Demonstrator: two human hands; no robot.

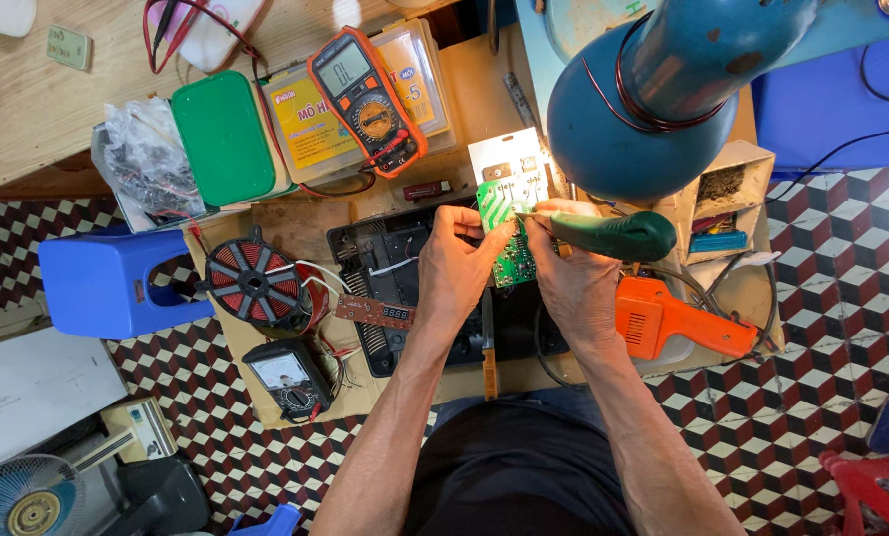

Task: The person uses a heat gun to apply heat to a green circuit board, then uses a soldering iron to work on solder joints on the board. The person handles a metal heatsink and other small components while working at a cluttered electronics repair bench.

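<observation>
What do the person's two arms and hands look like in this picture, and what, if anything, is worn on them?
Both forearms are bare from elbow to wrist, with no sleeves showing. The left hand and right hand wear no gloves, and no rings, watch or bracelets can be seen. Both arms look lean.

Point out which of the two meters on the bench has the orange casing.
The digital multimeter at the back, lying on the yellow boxes. The other, an analog meter near the copper coil, is black.

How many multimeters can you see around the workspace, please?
2. An orange digital meter lies on the yellow boxes at the top; a black analog meter sits lower left, below the copper coil. Others may be hidden under clutter.
</observation>
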